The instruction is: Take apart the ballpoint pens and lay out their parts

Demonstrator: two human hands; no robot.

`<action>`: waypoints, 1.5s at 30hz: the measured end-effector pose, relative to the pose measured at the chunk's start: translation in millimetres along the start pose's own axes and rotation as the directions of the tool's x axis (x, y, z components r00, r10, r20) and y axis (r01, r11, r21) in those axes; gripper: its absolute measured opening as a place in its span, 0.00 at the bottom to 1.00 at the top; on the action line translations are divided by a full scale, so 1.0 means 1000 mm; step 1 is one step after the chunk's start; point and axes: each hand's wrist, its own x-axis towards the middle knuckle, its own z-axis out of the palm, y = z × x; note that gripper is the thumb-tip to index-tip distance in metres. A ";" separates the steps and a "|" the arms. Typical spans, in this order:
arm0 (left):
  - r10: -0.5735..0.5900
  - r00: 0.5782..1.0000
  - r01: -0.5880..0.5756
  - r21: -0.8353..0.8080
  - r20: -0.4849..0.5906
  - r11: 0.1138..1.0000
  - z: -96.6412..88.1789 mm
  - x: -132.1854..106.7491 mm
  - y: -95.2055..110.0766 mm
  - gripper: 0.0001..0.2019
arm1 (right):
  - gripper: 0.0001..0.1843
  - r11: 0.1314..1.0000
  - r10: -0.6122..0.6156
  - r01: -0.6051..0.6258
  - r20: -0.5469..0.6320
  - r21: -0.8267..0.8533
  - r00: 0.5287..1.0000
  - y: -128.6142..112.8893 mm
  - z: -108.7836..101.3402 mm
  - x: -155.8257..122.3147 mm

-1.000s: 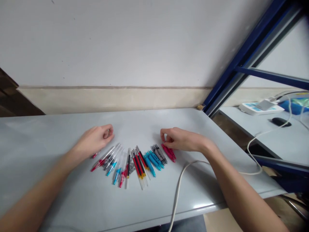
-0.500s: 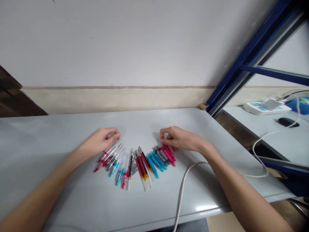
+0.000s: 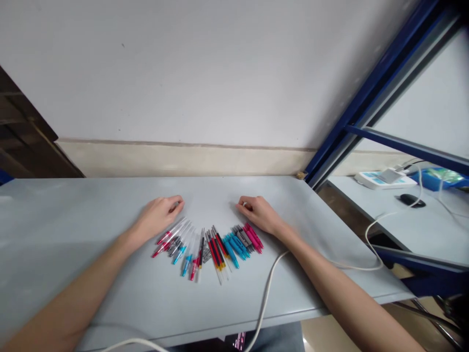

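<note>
My left hand (image 3: 160,214) rests on the table just beyond the clear pen barrels (image 3: 176,230), with thumb and forefinger closed together and nothing showing between them. Those barrels have red, dark and blue tips and fan out to the left. On the opposite side my right hand (image 3: 258,211) lies with its fingers curled in, also showing nothing held. Near its wrist are the pink pen parts (image 3: 254,238), then grey pen parts (image 3: 244,238) and blue pen parts (image 3: 235,247). Ink refills (image 3: 218,249) in red and black lie mid-fan. Small clear-grey pieces (image 3: 207,254) are partly hidden among them.
A white cable (image 3: 266,293) crosses the grey table (image 3: 146,303) and passes under my right forearm. Beyond the blue metal frame (image 3: 330,134) at right are a black mouse (image 3: 412,200) and a white device (image 3: 384,178). A wall stands behind the table.
My right hand has drawn away from the pink pen parts, leftward and farther back, and its fingers have curled in. My left hand has shifted slightly off the clear barrels. The camera has tilted.
</note>
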 end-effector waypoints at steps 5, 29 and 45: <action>-0.003 1.000 0.003 0.079 -0.007 0.997 0.002 -0.001 0.002 0.17 | 0.16 1.000 0.004 -0.004 0.000 -0.009 1.000 -0.001 0.001 0.000; -0.044 0.999 0.043 0.138 0.006 0.989 0.006 0.001 0.006 0.17 | 0.08 0.988 -0.138 0.140 -0.026 0.067 0.990 -0.023 0.005 -0.005; -0.013 0.989 0.000 0.088 0.149 0.996 -0.010 -0.001 0.014 0.05 | 0.05 0.989 -0.146 0.144 0.121 0.025 0.982 -0.059 0.023 -0.007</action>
